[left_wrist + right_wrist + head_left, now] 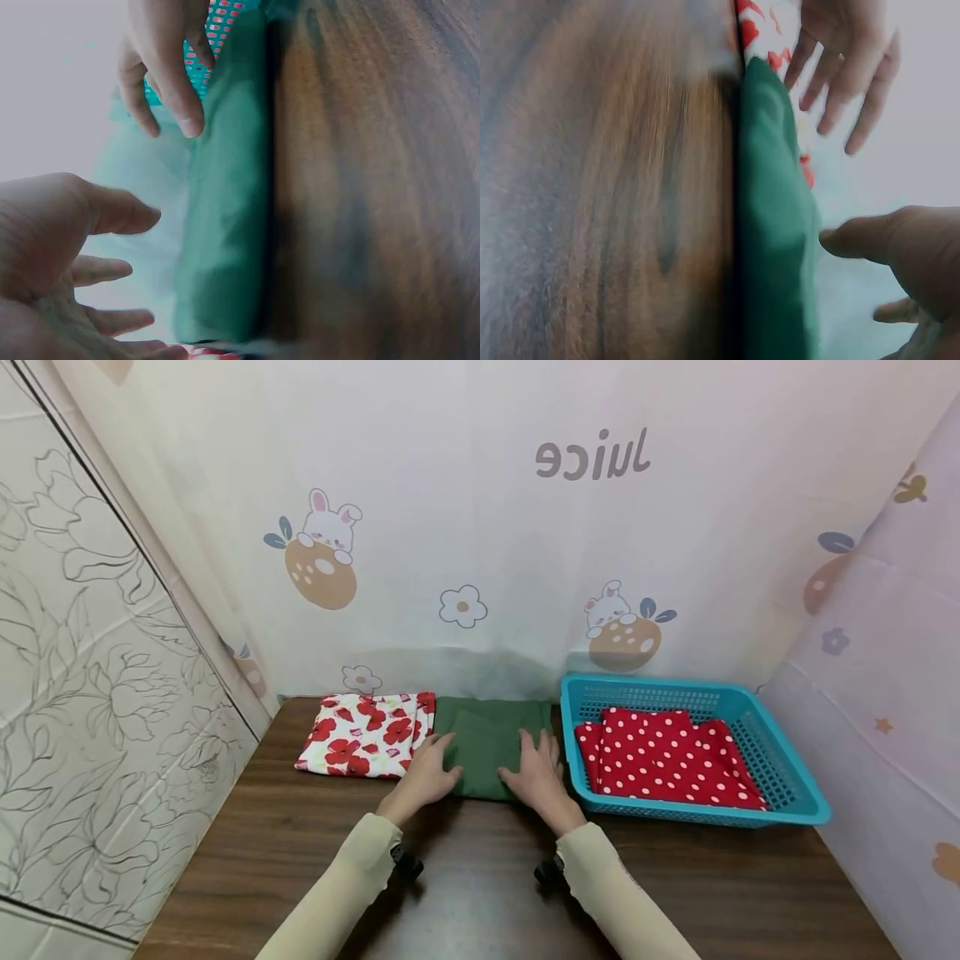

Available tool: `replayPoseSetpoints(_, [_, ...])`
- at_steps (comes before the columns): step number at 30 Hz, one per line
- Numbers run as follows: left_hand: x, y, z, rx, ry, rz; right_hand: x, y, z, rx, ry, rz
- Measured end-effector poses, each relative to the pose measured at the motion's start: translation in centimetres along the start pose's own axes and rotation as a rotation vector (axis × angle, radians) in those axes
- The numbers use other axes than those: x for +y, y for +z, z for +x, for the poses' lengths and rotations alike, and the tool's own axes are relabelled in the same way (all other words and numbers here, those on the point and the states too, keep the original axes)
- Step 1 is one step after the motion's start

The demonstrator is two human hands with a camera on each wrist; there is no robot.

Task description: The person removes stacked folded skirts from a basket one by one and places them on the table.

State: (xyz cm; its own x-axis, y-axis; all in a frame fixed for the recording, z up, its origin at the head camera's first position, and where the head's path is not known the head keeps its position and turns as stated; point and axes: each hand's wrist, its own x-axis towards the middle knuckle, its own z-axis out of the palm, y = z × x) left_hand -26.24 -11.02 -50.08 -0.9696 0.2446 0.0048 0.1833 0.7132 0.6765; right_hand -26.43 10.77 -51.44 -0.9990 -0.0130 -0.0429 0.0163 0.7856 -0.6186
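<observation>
A folded green cloth [480,747] lies flat on the wooden table between both hands. At its left side is the left hand [429,774], fingers spread and loosely bent, thumb over the cloth's near left part. On the opposite side the right hand [536,771] has its fingers extended along the cloth's right edge, thumb toward the middle. In the left wrist view the left hand [67,270] is spread beside the thick green fold [229,187]. The right wrist view has the right thumb [862,236] right at the fold's edge. Neither hand grips anything.
Left of the green cloth, and touching it, lies a folded white cloth with red flowers [360,735]. To the right stands a blue plastic basket [806,777] holding red polka-dot cloth [660,760]. A printed curtain [465,527] hangs behind the brown table [480,893].
</observation>
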Motion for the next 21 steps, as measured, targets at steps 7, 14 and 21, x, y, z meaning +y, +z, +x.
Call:
replayPoseSetpoints(7, [2.1,-2.4,-0.4,-0.019,0.098,0.165,-2.1,-2.2,-3.0,-0.084,-0.148,0.003])
replayPoseSetpoints(14, [4.4,-2.1,0.2,-0.077,0.216,0.364,-2.8,-5.3,-6.2,-0.127,-0.327,-0.075])
replayPoseSetpoints(21, [8.3,-1.9,0.1,-0.128,0.337,0.452,-1.3,-9.5,-7.9,-0.106,-0.464,-0.151])
